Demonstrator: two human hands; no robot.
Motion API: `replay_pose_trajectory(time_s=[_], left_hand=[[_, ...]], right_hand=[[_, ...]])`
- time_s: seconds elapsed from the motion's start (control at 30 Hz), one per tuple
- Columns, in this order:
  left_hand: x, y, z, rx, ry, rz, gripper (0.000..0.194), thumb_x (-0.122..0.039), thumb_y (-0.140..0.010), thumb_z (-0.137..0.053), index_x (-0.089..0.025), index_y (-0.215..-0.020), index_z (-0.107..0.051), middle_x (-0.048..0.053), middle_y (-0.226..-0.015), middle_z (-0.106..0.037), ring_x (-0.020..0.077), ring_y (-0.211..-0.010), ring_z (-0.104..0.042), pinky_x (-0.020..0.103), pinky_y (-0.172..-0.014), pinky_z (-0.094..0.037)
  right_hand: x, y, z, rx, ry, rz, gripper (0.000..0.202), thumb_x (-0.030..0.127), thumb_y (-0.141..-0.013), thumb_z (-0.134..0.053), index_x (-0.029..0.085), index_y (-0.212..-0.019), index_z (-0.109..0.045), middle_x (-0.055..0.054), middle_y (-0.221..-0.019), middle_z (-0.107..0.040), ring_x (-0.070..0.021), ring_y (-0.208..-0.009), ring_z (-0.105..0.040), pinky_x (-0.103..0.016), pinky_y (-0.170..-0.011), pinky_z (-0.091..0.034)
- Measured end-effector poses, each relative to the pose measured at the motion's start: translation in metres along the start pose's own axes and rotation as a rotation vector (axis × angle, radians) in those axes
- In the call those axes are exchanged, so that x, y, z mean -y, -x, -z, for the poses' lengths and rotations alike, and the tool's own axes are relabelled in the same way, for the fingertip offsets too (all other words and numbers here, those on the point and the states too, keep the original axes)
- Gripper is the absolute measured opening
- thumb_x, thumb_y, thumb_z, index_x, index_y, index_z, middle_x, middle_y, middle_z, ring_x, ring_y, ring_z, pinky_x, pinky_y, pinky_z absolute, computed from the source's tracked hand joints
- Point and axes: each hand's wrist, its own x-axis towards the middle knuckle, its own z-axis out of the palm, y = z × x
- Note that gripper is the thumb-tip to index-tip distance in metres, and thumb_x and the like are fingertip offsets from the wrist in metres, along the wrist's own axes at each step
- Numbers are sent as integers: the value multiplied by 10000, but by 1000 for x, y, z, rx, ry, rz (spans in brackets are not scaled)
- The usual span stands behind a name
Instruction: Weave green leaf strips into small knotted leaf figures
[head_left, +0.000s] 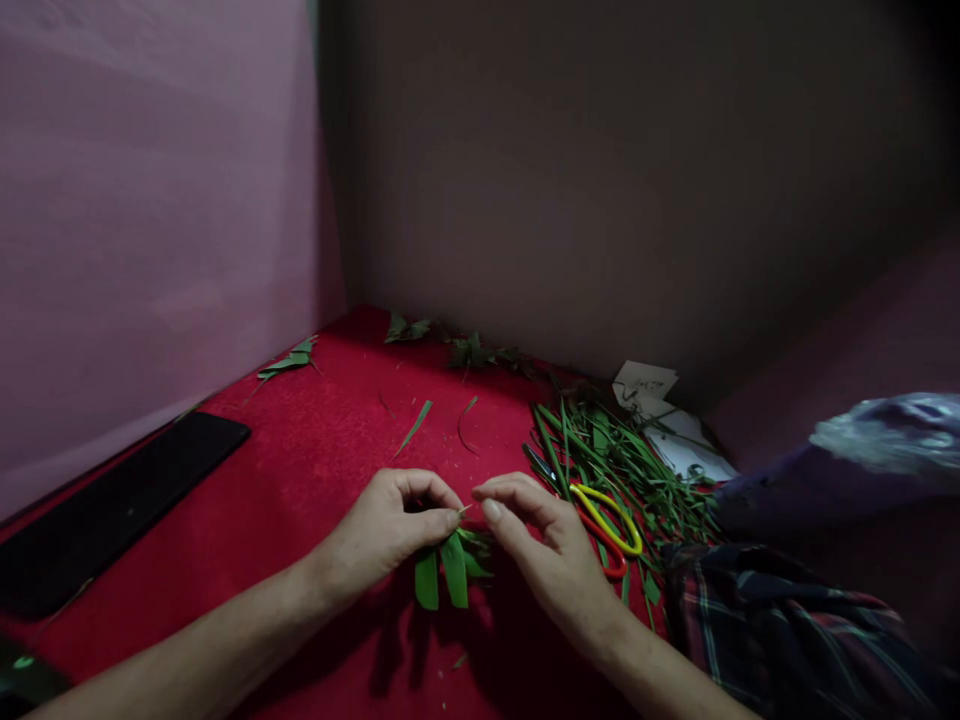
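Observation:
My left hand (405,520) pinches a small folded green leaf piece (454,570) between thumb and forefinger. Its cut strips hang down below the fingertips, and a thin pale tip sticks out above them toward the right. Just to the right, my right hand (544,535) is closed in a pinch, thumb against forefinger; whatever lies between those fingertips is too small to make out. Scissors (607,515) with yellow and red handles lie beside my right hand, partly on a heap of cut green leaves (600,430).
Red cloth (322,440) covers the surface, with loose leaf strips (412,425) on it. Folded leaf pieces (472,350) line the back edge. A black flat object (120,510) lies left. White papers (675,430), checked fabric (780,620) and a clear plastic wrap (892,430) are right.

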Motion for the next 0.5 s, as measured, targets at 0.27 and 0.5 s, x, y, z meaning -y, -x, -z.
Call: replay_pose_trajectory(time_s=[0.27, 0.5], left_hand=[[3, 1, -5, 2, -96, -59, 138, -259, -658, -649, -121, -672, -646, -20, -559, -548, 97, -527, -472, 221, -513, -361], [8, -2, -1, 41, -53, -37, 186, -287, -638, -665, -122, -721, -639, 5, -597, -585, 114, -541, -506, 239, -527, -391]], right_hand=[[3, 4, -7, 50, -6, -114, 180, 257, -780, -557, 154, -632, -567, 4, -635, -535, -116, -590, -469, -236, -550, -376], [5, 2, -7, 52, -98, -188, 154, 246, -747, -543, 157, -622, -533, 26, -584, -493, -98, -545, -433, -218, -521, -352]])
